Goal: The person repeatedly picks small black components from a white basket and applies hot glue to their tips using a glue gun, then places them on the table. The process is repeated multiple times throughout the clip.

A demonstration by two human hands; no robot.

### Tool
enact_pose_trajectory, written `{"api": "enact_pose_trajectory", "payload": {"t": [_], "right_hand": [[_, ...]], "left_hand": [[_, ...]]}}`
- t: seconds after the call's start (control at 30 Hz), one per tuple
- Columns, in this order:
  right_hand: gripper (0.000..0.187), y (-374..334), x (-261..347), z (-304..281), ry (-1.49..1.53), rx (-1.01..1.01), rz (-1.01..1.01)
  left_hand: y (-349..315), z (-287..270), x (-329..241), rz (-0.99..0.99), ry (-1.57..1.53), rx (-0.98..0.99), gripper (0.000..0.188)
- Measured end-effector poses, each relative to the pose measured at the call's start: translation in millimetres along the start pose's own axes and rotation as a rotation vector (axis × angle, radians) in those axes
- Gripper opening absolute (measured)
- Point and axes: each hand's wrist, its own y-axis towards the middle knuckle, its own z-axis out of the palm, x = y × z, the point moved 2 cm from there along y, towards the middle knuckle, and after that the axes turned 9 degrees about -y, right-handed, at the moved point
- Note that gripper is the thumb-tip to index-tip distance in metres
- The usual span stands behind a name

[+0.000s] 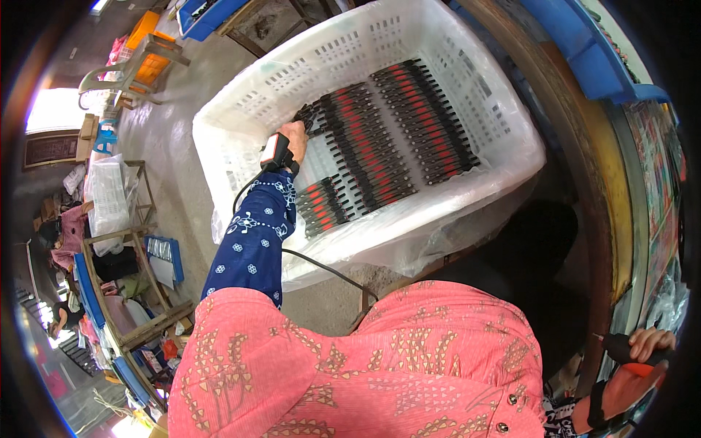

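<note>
My left hand [294, 139] reaches into a white plastic basket [467, 186] lined with clear film. Its fingers are curled at a few black pieces [310, 117] by the basket's left side; the fingertips are partly hidden. Beside it lie rows of slim black-and-red tools [361, 139], laid side by side in long columns, with a shorter group [321, 204] nearer me. A small white-and-black box [274, 151] with a cable is strapped to my left wrist. At the far lower right, my right hand [646, 350] is closed around a black-and-red tool [619, 347] with a thin tip pointing left.
A blue bin [591, 55] stands at the upper right above a curved wooden edge [577, 109]. To the left are a chair [139, 69], an orange crate [150, 62] and a wooden frame [139, 332] among piled goods. A black cable [328, 269] runs by the basket's near side.
</note>
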Motion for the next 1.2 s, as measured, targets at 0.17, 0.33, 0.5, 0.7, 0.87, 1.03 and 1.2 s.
{"api": "enact_pose_trajectory", "payload": {"t": [0.17, 0.33, 0.5, 0.7, 0.87, 1.03, 1.2], "right_hand": [[0.032, 1, -1, -2, 0.007, -0.002, -0.010], [0.030, 4, -3, -5, 0.034, 0.026, 0.006], [0.028, 5, -5, -6, 0.028, 0.022, -0.002], [0.027, 7, -4, -4, 0.036, 0.031, -0.005], [0.027, 8, -4, -5, 0.047, 0.039, -0.016], [0.027, 9, -5, -6, 0.058, 0.061, -0.012], [0.024, 9, -3, -4, 0.026, 0.055, -0.030]], "left_hand": [[-1, -5, -4, 0.010, -0.007, -0.020, 0.014], [7, 5, 1, 0.011, -0.066, -0.062, 0.012], [8, 12, 14, 0.036, -0.185, 0.232, 0.013], [-11, 21, 7, -0.084, -0.327, 0.555, 0.008], [-18, 26, 7, -0.141, -0.321, 0.636, 0.008], [-21, 31, 14, 0.042, -0.207, 0.633, 0.007], [-23, 38, 17, 0.082, -0.236, 0.554, 0.008]]}}
